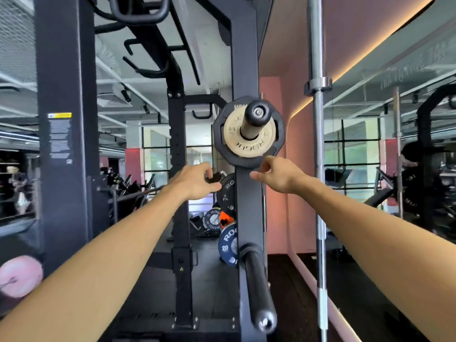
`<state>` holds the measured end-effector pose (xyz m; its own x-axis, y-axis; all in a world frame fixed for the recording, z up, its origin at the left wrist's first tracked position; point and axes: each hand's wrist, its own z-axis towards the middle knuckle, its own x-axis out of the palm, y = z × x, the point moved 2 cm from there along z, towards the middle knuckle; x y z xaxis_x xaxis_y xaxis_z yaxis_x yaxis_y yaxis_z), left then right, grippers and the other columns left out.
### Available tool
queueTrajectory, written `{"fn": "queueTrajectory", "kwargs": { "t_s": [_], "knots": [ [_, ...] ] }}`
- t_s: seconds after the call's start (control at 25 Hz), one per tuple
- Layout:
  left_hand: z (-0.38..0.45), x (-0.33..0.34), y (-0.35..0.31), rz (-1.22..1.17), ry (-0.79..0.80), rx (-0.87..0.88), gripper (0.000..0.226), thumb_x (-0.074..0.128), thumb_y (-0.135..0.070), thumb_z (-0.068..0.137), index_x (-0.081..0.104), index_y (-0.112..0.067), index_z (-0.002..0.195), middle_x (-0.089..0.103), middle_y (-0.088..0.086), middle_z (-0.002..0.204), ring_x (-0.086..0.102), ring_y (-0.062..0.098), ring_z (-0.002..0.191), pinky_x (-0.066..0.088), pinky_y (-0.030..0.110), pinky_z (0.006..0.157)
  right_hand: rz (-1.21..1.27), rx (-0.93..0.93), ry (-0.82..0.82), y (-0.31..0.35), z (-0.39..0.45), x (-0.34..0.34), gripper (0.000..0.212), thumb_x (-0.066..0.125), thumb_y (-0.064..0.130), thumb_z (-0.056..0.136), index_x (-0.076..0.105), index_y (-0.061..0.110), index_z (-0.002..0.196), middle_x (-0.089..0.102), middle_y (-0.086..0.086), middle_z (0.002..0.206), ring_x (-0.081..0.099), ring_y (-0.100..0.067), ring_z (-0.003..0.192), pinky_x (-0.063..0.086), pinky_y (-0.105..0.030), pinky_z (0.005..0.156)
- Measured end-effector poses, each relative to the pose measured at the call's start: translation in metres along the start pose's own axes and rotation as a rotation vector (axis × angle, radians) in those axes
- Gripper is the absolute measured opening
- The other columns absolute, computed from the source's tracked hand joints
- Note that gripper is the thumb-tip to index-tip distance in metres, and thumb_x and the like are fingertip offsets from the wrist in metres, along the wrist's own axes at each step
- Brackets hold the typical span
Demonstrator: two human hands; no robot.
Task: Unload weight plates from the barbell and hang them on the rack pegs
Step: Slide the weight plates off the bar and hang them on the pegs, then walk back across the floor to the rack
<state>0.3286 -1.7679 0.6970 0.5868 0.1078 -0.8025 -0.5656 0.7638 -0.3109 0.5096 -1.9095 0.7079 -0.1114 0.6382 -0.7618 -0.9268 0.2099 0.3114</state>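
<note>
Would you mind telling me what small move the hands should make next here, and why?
Probably draw both hands back from the peg. The small tan round plate already hangs on the upper rack peg in front of a black many-sided plate. The left hand and right hand sit just below with loosely curled fingers, seemingly holding nothing, so this hang looks finished.

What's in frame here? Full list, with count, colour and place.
small plate: 1, tan, front of upper peg
large plate: 1, black, behind the tan plate on that peg
upper peg: 1, black cap, on rack post
lower peg: 1, black, bare, low on same post
rack post: 1, dark grey, centre
stored plates: several, black, blue, orange, behind post
barbell: 1, steel, upright, right of post
ball: 1, pink, far left
hands: left and right, below the black plate, holding nothing
</note>
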Motion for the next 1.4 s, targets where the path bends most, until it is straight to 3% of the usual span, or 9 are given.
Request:
{"fn": "queueTrajectory", "kwargs": {
  "t_s": [0.12,0.32,0.4,0.68,0.8,0.92,1.2,1.32,1.4],
  "knots": [
    [-0.059,0.016,0.026,0.065,0.110,-0.073,0.034,0.068,-0.053,0.078,0.053,-0.031,0.100,0.062,0.004,0.103,0.059,0.025,0.091,0.049,0.033,0.077,-0.002,-0.031,0.220,0.018,-0.047,0.038,0.055,0.058,0.052,0.089,0.054,0.009,0.122,0.060,-0.007,0.122,0.056,-0.027,0.113,0.043,-0.030,0.089],
    [-0.167,0.042,0.057,0.091,0.265,-0.256,0.048,0.066,-0.053,0.082,0.053,-0.026,0.120,0.055,0.001,0.112,0.054,0.023,0.100,0.045,0.033,0.082,0.052,-0.115,0.506,0.054,-0.130,0.099,0.054,0.059,0.052,0.088,0.052,0.014,0.126,0.056,-0.002,0.124,0.052,-0.024,0.118,0.040,-0.028,0.092],
    [-0.214,0.050,0.072,0.077,0.300,-0.347,0.050,0.066,-0.056,0.081,0.053,-0.028,0.120,0.055,0.001,0.114,0.054,0.023,0.103,0.046,0.034,0.084,0.082,-0.144,0.587,0.065,-0.159,0.128,0.057,0.059,0.055,0.087,0.051,0.016,0.128,0.053,-0.002,0.132,0.051,-0.023,0.120,0.040,-0.032,0.101],
    [-0.430,0.095,0.134,0.041,0.394,-0.737,0.042,0.068,-0.058,0.073,0.054,-0.035,0.107,0.059,-0.001,0.110,0.057,0.023,0.099,0.048,0.035,0.090,0.197,-0.237,0.863,0.101,-0.314,0.247,0.053,0.063,0.047,0.087,0.056,0.012,0.126,0.058,-0.008,0.128,0.054,-0.024,0.118,0.040,-0.034,0.104],
    [-0.540,0.127,0.151,-0.001,0.503,-0.919,0.045,0.067,-0.055,0.078,0.056,-0.031,0.114,0.056,-0.002,0.111,0.056,0.023,0.102,0.047,0.036,0.093,0.259,-0.210,1.076,0.103,-0.395,0.299,0.049,0.064,0.044,0.087,0.056,0.013,0.125,0.057,-0.005,0.127,0.053,-0.023,0.119,0.039,-0.034,0.104],
    [-0.647,0.159,0.156,-0.097,0.607,-1.085,0.048,0.066,-0.051,0.083,0.054,-0.023,0.121,0.059,-0.001,0.111,0.059,0.020,0.095,0.043,0.032,0.082,0.260,-0.159,1.258,0.103,-0.467,0.345,0.050,0.063,0.047,0.087,0.055,0.017,0.125,0.056,-0.001,0.125,0.053,-0.021,0.117,0.040,-0.030,0.099],
    [-0.843,0.194,0.144,-0.316,0.661,-1.477,0.047,0.069,-0.043,0.087,0.058,-0.011,0.119,0.060,0.009,0.116,0.058,0.026,0.108,0.043,0.030,0.087,0.180,-0.143,1.598,0.117,-0.629,0.419,0.049,0.058,0.045,0.091,0.053,0.012,0.128,0.056,-0.009,0.133,0.054,-0.028,0.119,0.044,-0.044,0.102],
    [-0.900,0.200,0.133,-0.366,0.693,-1.550,0.044,0.064,-0.037,0.091,0.059,-0.004,0.120,0.063,0.018,0.120,0.060,0.027,0.106,0.043,0.029,0.083,0.134,-0.127,1.716,0.128,-0.688,0.430,0.048,0.057,0.032,0.094,0.054,-0.005,0.124,0.055,-0.027,0.128,0.055,-0.041,0.116,0.045,-0.049,0.100],
    [-0.930,0.203,0.129,-0.381,0.755,-1.556,0.043,0.061,-0.037,0.093,0.059,-0.007,0.123,0.061,0.015,0.128,0.057,0.028,0.116,0.041,0.030,0.092,0.062,-0.168,1.802,0.136,-0.715,0.437,0.044,0.058,0.033,0.094,0.055,-0.001,0.122,0.058,-0.021,0.126,0.057,-0.036,0.114,0.045,-0.043,0.100]
  ]
}}
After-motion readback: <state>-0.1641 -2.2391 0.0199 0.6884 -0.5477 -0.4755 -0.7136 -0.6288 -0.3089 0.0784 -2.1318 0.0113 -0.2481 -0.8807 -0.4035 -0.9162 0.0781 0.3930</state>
